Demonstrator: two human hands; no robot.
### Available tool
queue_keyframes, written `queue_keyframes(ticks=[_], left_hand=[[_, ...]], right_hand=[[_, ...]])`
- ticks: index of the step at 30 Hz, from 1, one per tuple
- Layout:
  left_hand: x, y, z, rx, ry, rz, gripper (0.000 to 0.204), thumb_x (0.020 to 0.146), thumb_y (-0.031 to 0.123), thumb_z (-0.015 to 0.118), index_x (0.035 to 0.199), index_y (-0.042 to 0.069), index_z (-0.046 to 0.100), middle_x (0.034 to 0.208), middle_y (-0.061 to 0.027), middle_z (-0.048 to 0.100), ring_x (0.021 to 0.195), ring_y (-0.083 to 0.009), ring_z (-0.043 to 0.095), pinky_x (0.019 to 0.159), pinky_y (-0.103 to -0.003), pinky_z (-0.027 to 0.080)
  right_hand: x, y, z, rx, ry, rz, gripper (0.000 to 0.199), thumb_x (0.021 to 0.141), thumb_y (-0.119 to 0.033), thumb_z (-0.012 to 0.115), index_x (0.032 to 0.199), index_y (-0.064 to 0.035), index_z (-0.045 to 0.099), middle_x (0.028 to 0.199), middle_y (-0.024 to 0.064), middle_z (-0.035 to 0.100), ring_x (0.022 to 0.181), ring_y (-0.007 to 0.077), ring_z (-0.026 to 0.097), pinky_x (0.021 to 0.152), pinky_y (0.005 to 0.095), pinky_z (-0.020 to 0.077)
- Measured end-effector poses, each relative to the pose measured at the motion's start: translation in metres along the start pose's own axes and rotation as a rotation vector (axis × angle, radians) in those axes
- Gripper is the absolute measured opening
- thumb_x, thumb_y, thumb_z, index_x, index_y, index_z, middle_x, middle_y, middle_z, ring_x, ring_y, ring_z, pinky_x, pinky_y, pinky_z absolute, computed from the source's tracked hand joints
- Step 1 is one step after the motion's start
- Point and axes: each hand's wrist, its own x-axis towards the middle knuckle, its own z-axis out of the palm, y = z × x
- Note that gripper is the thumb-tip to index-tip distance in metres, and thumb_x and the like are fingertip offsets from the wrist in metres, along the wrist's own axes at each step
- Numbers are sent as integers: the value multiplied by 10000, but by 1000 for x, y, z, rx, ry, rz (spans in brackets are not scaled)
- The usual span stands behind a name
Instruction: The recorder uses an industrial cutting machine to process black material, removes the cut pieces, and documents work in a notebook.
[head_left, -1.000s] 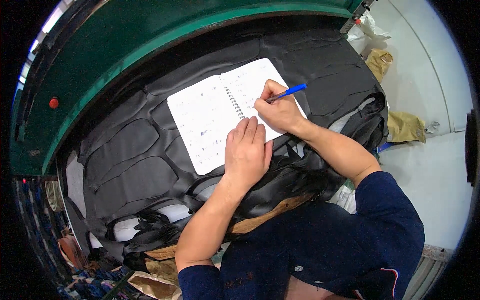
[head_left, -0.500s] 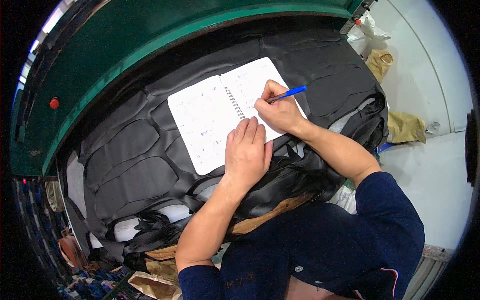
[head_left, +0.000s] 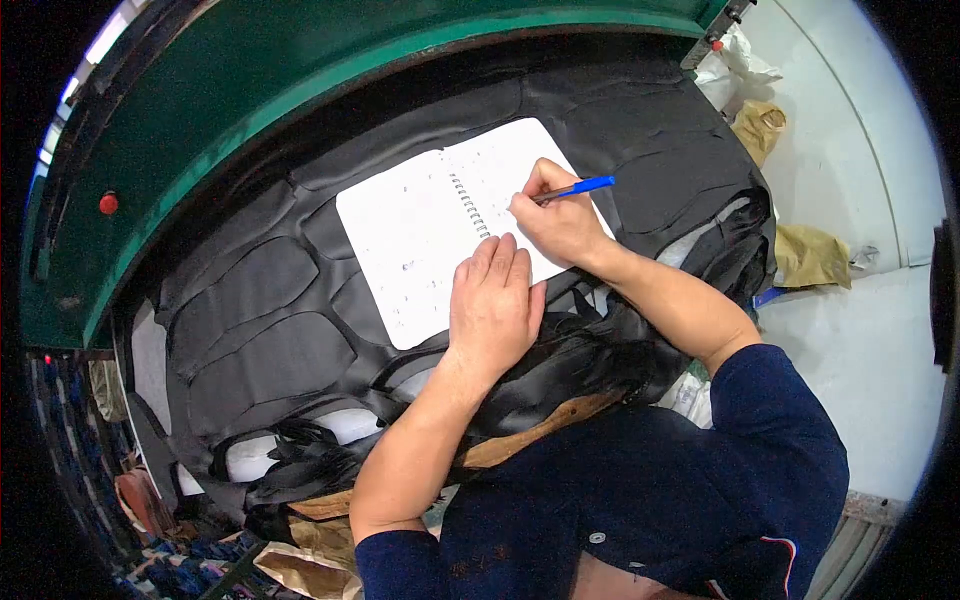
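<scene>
A: Nearest the camera?
B: Dark blue sleeves at the lower edge, bare forearms reaching up over a heap of black quilted upholstery [head_left: 260,330] spread across the worktop.

A: Left hand [head_left: 492,305]?
B: Flat and open, palm down, fingers together, pressing on the lower edge of the spiral notebook [head_left: 440,225] near its binding.

A: Right hand [head_left: 560,222]?
B: Closed around a blue pen [head_left: 578,187], tip touching the right-hand page, barrel pointing up and to the right.

A: Where is the notebook?
B: Lying open on the black upholstery, white pages up, tilted, faint marks on both pages.

A: Farther out?
B: Curved green panel [head_left: 250,90] along the top, with a small red button [head_left: 108,203] at left. Crumpled tan paper [head_left: 810,255] on the pale surface at right.
</scene>
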Motion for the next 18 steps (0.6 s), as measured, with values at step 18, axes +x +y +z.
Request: queue_keyframes(ticks=[18], left_hand=[[1,0,-1,4,8,12,421,750,116,747,1118,-37,611,1212,-222,608,1138,-396,561,905,-481,458]], right_hand=[[0,-2,-3,-42,7,6,176,769,-107,673,738,-27,519,611,71,530,568,135,515,518,319,412]])
